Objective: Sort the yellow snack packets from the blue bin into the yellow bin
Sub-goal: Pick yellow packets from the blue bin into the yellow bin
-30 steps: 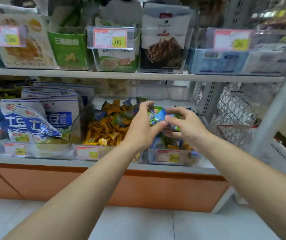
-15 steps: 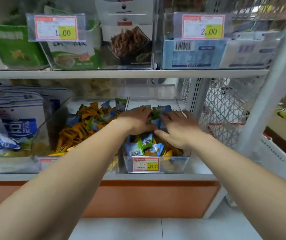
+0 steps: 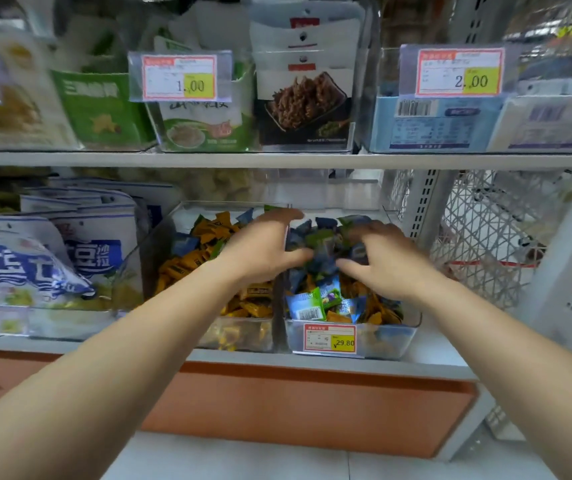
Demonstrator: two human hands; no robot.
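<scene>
The yellow bin (image 3: 243, 336) sat left. The left hand (image 3: 260, 251) and right hand (image 3: 385, 261) dug curled fingers into the blue bin (image 3: 388, 341); whether they gripped anything was unclear. Yellow packets (image 3: 338, 317) lay buried among blue packets (image 3: 327, 285), so a blind scoop could carry blue ones across.

Shelf (image 3: 437, 355) bears yellow bin (image 3: 239, 336), blue bin (image 3: 390, 341) (side-by-side).

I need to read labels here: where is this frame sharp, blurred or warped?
Head view: the 29.80 price tag and the 2.00 price tag read clearly; the pale snack bag at upper left is smeared by blur; the right shelf post leans, wide-angle distortion; lighting even, no strong glare.
</scene>
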